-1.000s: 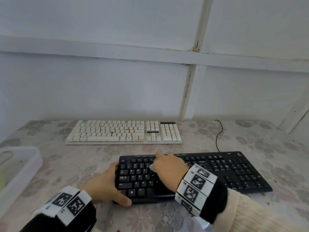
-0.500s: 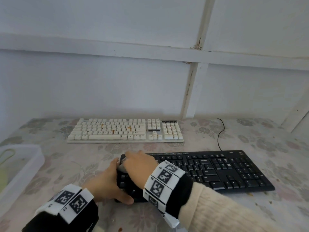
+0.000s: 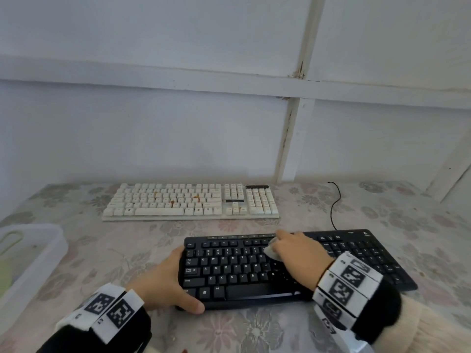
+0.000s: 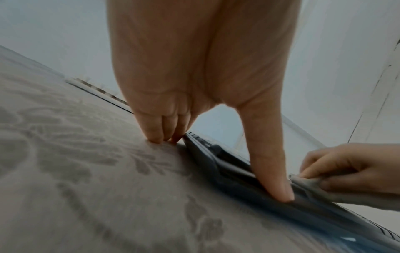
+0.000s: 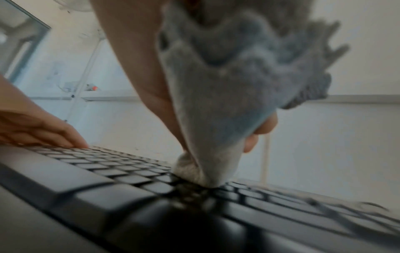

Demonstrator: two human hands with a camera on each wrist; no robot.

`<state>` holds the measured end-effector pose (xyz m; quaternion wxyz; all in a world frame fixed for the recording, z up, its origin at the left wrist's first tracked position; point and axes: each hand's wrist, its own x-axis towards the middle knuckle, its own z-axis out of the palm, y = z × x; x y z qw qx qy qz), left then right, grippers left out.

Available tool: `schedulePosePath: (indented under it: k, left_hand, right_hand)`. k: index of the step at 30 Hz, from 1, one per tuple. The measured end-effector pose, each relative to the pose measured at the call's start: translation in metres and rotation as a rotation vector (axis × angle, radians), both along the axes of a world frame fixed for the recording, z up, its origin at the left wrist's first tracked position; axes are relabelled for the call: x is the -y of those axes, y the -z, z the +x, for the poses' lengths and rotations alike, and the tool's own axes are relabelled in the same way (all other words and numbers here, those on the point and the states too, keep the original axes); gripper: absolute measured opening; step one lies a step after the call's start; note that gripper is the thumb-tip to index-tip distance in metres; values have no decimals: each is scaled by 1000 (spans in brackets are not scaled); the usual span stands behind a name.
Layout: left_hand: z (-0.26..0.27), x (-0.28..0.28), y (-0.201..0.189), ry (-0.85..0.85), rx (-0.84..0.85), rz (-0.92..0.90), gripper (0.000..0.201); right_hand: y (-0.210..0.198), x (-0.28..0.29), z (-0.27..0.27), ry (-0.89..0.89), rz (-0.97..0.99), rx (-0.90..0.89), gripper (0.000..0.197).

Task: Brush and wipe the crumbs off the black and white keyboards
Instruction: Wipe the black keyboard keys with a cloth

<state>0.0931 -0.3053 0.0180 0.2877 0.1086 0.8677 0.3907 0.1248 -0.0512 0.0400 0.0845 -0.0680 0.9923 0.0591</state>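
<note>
The black keyboard (image 3: 242, 271) lies near me on the floral tablecloth. My left hand (image 3: 163, 281) grips its left end, thumb (image 4: 275, 179) along the front edge and fingertips on the table at the corner. My right hand (image 3: 298, 258) holds a bunched grey cloth (image 3: 271, 250) and presses it onto the upper middle key rows; in the right wrist view the cloth (image 5: 216, 119) tip touches the keys (image 5: 108, 188). The white keyboard (image 3: 191, 202) lies farther back with orange crumbs (image 3: 196, 196) on its keys.
A translucent plastic box (image 3: 28, 263) stands at the left table edge. A black cable (image 3: 334, 205) runs from the black keyboard toward the wall. The white wall closes off the back of the table. A small crumb (image 3: 184, 350) lies on the cloth near me.
My right hand swept the cloth left to the keyboard's left end, then back right to the upper middle keys. The left hand has stayed on the left end.
</note>
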Motion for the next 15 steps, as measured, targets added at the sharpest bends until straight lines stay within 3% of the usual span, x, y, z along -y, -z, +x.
schedulePosePath:
  k: [4, 9, 15]
  left_hand:
    - [-1, 1, 2, -1, -6, 12, 102]
    - [-1, 0, 3, -4, 13, 9, 107]
    - [1, -2, -2, -9, 8, -32, 107]
  right_hand:
    - [0, -40, 4, 163, 37, 21, 11]
    - [-8, -43, -7, 311, 61, 64, 38]
    - [0, -1, -13, 7, -155, 57, 23]
